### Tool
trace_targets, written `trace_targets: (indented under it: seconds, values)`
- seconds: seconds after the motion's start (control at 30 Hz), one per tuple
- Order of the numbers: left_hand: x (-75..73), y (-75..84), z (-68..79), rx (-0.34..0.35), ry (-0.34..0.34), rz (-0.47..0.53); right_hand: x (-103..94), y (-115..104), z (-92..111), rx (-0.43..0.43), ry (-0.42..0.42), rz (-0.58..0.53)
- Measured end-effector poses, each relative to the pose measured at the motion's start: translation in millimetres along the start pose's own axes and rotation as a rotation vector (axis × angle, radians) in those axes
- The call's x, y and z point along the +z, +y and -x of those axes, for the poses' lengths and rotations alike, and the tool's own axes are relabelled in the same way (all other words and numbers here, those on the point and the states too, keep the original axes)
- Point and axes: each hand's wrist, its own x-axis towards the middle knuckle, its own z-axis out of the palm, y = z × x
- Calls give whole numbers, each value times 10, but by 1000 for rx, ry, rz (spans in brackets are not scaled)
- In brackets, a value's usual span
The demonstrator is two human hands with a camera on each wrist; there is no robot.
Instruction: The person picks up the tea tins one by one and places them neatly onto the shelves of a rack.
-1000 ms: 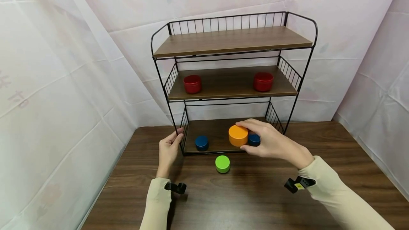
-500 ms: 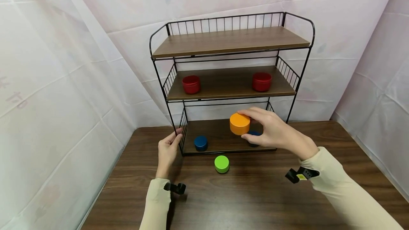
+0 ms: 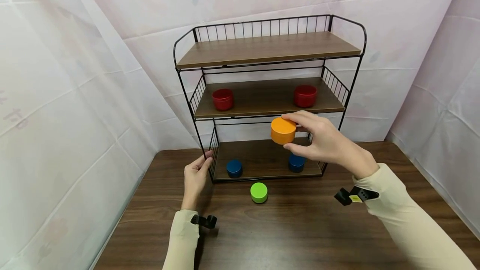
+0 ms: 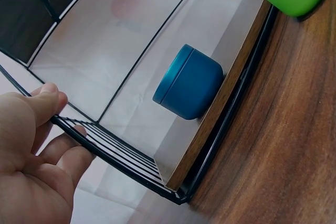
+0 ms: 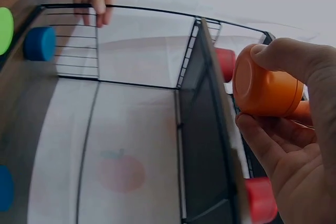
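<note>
My right hand (image 3: 320, 138) grips a round orange tin (image 3: 283, 131) between thumb and fingers, held in the air in front of the rack's lower opening. In the right wrist view the orange tin (image 5: 265, 85) overlaps the middle board's edge. My left hand (image 3: 195, 178) pinches the black wire side of the rack (image 4: 118, 163) near its lower left. Two blue tins sit on the bottom shelf: a left one (image 3: 234, 168) and a right one (image 3: 296, 163). Red tins stand on the middle shelf, one left (image 3: 223, 99) and one right (image 3: 305, 96).
A green tin (image 3: 259, 193) stands on the wooden table (image 3: 262, 236) just in front of the rack. The top shelf (image 3: 268, 48) has a wire rail at its back and sides. Pale patterned cloth (image 3: 75, 95) hangs behind and at both sides.
My right hand has lifted the orange tin from in front of the bottom shelf toward the middle shelf, uncovering the right blue tin. The left hand keeps its hold on the rack.
</note>
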Motion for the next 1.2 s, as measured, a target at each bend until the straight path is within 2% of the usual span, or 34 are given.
trace_targets:
  seconds: [0.3, 0.77, 1.0, 1.2]
  values:
    - [15, 18, -10, 7, 7, 10, -249, -32, -152, -15, 68, 27]
    - [12, 5, -20, -9, -10, 29, -555, -105, -360, 11, 96, 5]
    - [26, 14, -38, 9, -4, 26, -780, -138, -472, 21, 134, 93]
    - [42, -4, -27, 25, 7, 26, -921, -147, -570, 32, 139, 80]
